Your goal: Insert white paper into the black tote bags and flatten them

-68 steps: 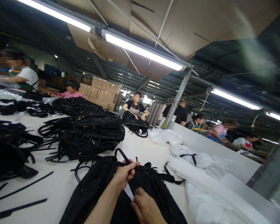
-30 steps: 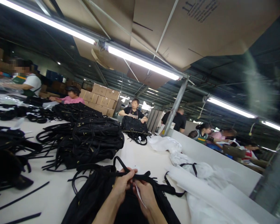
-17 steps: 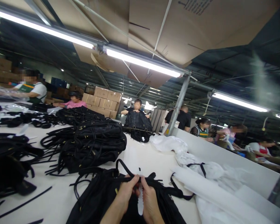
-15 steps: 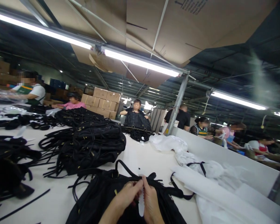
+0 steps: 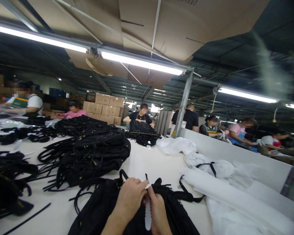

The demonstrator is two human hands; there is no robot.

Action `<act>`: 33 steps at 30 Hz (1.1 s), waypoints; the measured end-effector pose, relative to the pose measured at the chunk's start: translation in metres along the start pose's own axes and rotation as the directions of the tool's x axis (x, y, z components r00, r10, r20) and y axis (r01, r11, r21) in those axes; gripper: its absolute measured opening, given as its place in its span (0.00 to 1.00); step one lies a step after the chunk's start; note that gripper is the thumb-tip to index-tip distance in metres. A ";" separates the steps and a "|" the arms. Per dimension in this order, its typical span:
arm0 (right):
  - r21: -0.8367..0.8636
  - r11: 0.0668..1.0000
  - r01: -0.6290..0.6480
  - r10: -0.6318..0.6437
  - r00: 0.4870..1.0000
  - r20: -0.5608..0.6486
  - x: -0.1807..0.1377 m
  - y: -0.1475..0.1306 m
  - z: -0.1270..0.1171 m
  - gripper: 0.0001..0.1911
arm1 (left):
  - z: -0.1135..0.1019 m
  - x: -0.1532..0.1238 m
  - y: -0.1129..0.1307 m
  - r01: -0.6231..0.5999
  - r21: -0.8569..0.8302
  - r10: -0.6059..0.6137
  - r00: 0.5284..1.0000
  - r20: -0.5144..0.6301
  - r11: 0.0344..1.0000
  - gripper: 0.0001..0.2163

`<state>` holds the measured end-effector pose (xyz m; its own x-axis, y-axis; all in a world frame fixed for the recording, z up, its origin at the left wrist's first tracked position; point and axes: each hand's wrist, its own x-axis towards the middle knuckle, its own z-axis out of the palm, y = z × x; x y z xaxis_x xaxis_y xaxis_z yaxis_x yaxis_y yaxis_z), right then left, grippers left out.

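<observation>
"At the near side of the white table [image 5: 159, 163], what is being held?"

"A white notched strip [image 5: 148, 217] is held between the two hands, over the black bag [image 5: 95, 204] that is laid there. Its lower end is pointed down beside the right palm."

"And how are the fingers set?"

"The fingers of the left hand [image 5: 130, 198] are bent, and the strip's upper end is pinched at their tips. By the right hand [image 5: 158, 210] the strip is gripped along its side, the thumb pointed upward. Whether a strap is caught in the grasp as well cannot be told, as that spot is hidden by the fingers."

"What else is placed around?"

"To the left, black bags are heaped in a pile [image 5: 95, 148]. To the right, white sheeting [image 5: 237, 192] is spread beside a low partition [image 5: 235, 151]. On the far side, another black bag [image 5: 145, 129] is handled by a person in a black top [image 5: 134, 116]; behind, brown cartons [image 5: 104, 106] are stacked."
</observation>
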<state>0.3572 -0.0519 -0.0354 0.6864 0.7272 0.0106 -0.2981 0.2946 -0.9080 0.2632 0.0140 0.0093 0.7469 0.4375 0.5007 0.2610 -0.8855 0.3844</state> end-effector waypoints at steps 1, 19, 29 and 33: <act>-0.012 1.000 0.005 -0.005 1.000 -0.010 -0.001 -0.002 -0.001 0.29 | 0.004 0.000 0.002 0.004 0.022 -0.005 1.000 0.008 1.000 0.14; -0.458 0.855 0.242 -0.074 0.932 0.355 -0.020 -0.068 -0.022 0.12 | 0.014 -0.001 0.008 0.141 -0.434 -0.195 0.977 -0.084 0.890 0.12; -0.503 0.796 0.338 -0.255 0.940 0.227 -0.015 -0.071 -0.026 0.21 | 0.023 0.002 0.008 0.183 -0.561 -0.290 0.951 -0.107 0.808 0.13; -0.375 0.904 0.204 -0.142 0.972 0.186 -0.013 -0.068 -0.023 0.26 | 0.025 0.002 0.010 0.164 -0.554 -0.289 0.946 -0.146 0.816 0.10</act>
<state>0.3836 -0.0960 0.0164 0.5864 0.7803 0.2172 0.1192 0.1821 -0.9760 0.2825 0.0019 -0.0050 0.5425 0.6924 0.4757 -0.0034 -0.5645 0.8254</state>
